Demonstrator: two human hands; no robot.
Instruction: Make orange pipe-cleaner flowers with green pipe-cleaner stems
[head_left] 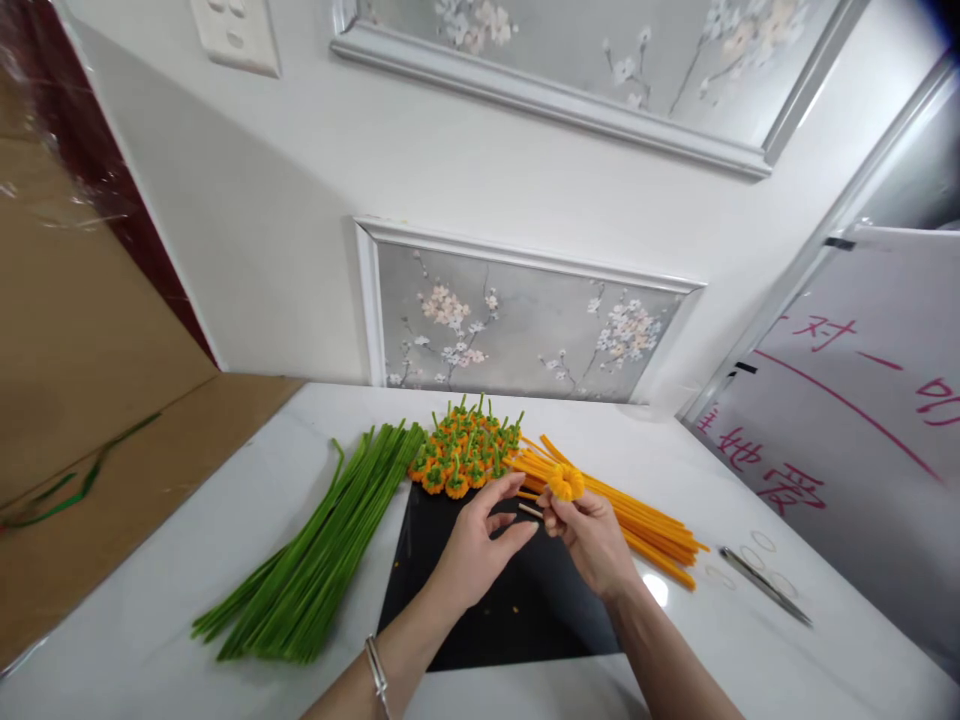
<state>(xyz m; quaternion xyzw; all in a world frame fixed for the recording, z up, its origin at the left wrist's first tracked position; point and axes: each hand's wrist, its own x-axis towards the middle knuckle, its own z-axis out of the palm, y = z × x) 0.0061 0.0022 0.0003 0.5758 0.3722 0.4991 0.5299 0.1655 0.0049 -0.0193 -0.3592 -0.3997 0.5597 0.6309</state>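
Observation:
Between the fingers of my right hand is a small orange pumpkin shape bent from fuzzy pipe cleaner. My left hand is just to its left, fingers apart and curved, holding nothing. Under both hands lies a black mat. A short pale stick shows between the hands; whether my right hand touches it I cannot tell. Beyond the mat sits a cluster of finished-looking orange pumpkins with green stems. Orange pipe cleaners lie in a bundle behind and right of my right hand.
A large bundle of green pipe cleaners lies on the white table at left. Tweezers and several thin clear rings rest at right. A whiteboard with red writing stands at the right edge; cardboard is at left.

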